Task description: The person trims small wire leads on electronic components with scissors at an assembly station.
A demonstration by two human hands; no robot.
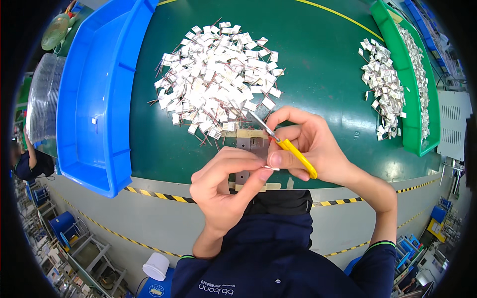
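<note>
My right hand (315, 146) holds yellow-handled scissors (297, 158), their metal blades pointing up and left toward the pile. My left hand (226, 181) is closed in a pinch on a small white connector (271, 168), mostly hidden by the fingertips. The right thumb and fingers almost meet the left fingertips; whether they touch the connector, I cannot tell. Just beyond both hands lies a large heap of white connectors (213, 74) with thin dark wires. Under the hands a small metal fixture (243, 144) sits at the near edge of the green table, with tape around it.
At the left stands a long blue bin (84, 144) with one small white piece (94, 120) inside. Farther right is a second pile of white connectors (382, 84), beside a green tray (408, 109) holding more. Clear rolled material (44, 99) lies beyond the blue bin.
</note>
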